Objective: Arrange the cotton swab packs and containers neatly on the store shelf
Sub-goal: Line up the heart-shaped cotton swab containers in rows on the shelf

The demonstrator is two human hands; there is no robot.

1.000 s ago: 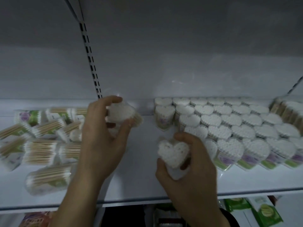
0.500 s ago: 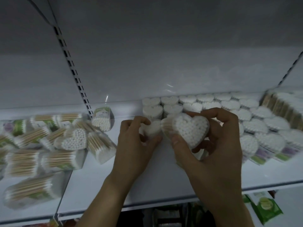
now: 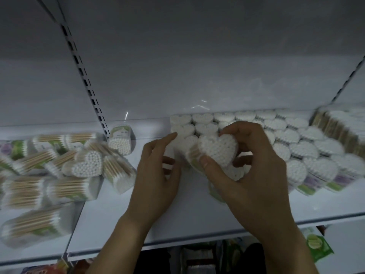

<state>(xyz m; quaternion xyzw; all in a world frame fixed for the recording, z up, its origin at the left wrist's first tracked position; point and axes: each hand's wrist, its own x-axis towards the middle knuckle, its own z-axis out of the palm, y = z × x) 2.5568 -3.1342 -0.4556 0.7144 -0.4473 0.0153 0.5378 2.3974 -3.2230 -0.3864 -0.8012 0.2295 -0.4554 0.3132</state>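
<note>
At the middle of the white metal store shelf [image 3: 177,224], a little behind its front edge: right hand [image 3: 254,175], thumb and curled fingers clasping one clear heart-shaped container of white cotton swabs [image 3: 217,150], raised off the shelf and tilted so the swab tips face the camera. Left hand [image 3: 158,175] just beside it, fingers loose and gripping nothing, the forefinger stretched toward the left end of the standing rows; whether it touches a container there cannot be told through the blur. Behind and to the right of both hands: rows of matching heart-shaped swab containers [image 3: 296,135], upright and touching, running from the shelf's middle toward its right end and back to the rear wall. At the right end: a blurred block of wooden-stick swab packs [image 3: 339,127]. Toward the left end: a loose heap of clear packs of wooden-stick swabs with green labels [image 3: 25,190], lying flat at mixed angles, with one heart-shaped pack [image 3: 87,165] lying among them. At the rear, beside the black-slotted shelf upright [image 3: 87,84]: one small green-labelled swab pack [image 3: 120,139] standing. Below the shelf, at the right: a green packet [image 3: 318,246].
</note>
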